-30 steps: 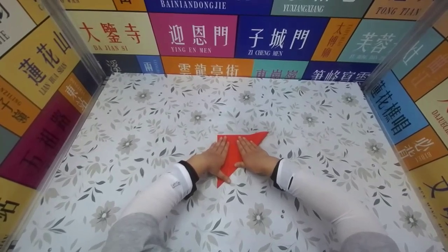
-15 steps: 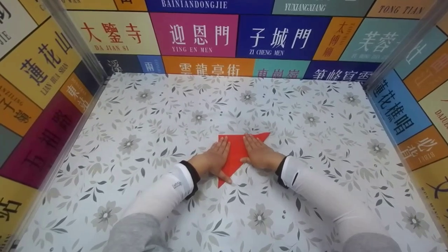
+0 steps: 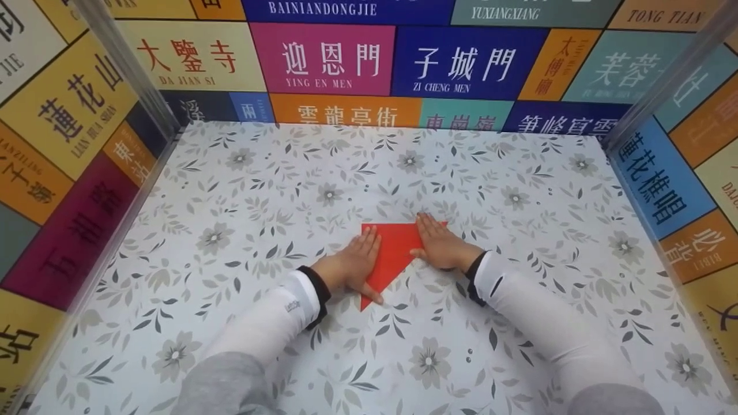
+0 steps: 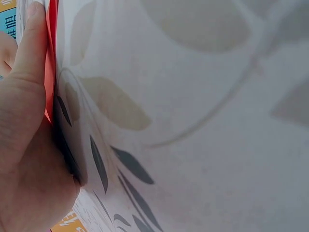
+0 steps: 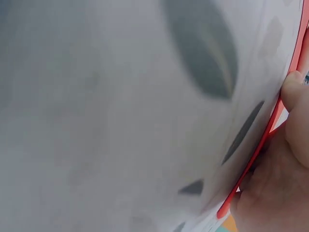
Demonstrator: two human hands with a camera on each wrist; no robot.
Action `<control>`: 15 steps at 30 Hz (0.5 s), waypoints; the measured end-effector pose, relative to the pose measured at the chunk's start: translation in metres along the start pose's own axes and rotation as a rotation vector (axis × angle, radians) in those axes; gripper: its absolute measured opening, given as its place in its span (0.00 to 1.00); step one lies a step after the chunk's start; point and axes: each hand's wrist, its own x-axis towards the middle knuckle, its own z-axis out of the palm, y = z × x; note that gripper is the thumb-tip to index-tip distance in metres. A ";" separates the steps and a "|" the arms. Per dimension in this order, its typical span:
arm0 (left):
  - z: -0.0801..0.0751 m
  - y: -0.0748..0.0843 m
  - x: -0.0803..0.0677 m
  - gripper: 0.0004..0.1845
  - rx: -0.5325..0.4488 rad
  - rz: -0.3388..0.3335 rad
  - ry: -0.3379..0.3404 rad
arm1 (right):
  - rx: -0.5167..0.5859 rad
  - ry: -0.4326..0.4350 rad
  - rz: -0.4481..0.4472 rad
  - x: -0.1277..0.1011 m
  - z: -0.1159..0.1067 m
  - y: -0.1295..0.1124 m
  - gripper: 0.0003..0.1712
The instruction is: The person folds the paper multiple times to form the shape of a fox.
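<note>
A folded red paper, triangular with a point toward me, lies flat on the floral table cover. My left hand presses flat on its left side, fingers straight, thumb along the lower edge. My right hand presses flat on the paper's upper right corner and hides that tip. In the left wrist view the thumb lies against the red paper's edge. The right wrist view shows a thin red paper edge under the right hand.
Colourful sign-panel walls enclose the table at the back, left and right. Metal corner posts stand at the back corners. White sleeves cover both forearms.
My right hand has slid along the paper toward its upper right corner, now covering the tip. The left hand has stayed in place.
</note>
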 end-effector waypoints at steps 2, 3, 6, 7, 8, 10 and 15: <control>0.000 0.000 0.000 0.72 -0.010 -0.001 -0.001 | 0.024 0.013 0.014 -0.001 -0.001 0.005 0.48; 0.001 0.000 0.001 0.72 -0.007 0.000 -0.002 | 0.035 0.018 0.019 -0.001 -0.002 0.006 0.47; 0.002 0.000 0.002 0.73 -0.025 0.004 -0.007 | 0.046 0.025 0.029 -0.002 -0.003 0.011 0.47; 0.002 0.000 0.003 0.73 -0.028 0.004 -0.008 | 0.045 0.025 0.028 -0.002 -0.003 0.012 0.47; 0.002 0.000 0.003 0.73 -0.032 0.003 -0.010 | 0.045 0.024 0.023 -0.002 -0.004 0.013 0.46; 0.001 0.000 0.003 0.73 -0.041 -0.002 -0.015 | 0.049 0.023 0.018 -0.002 -0.004 0.016 0.46; -0.001 0.000 0.000 0.73 -0.020 0.000 -0.016 | 0.087 0.031 0.084 -0.001 -0.009 0.030 0.45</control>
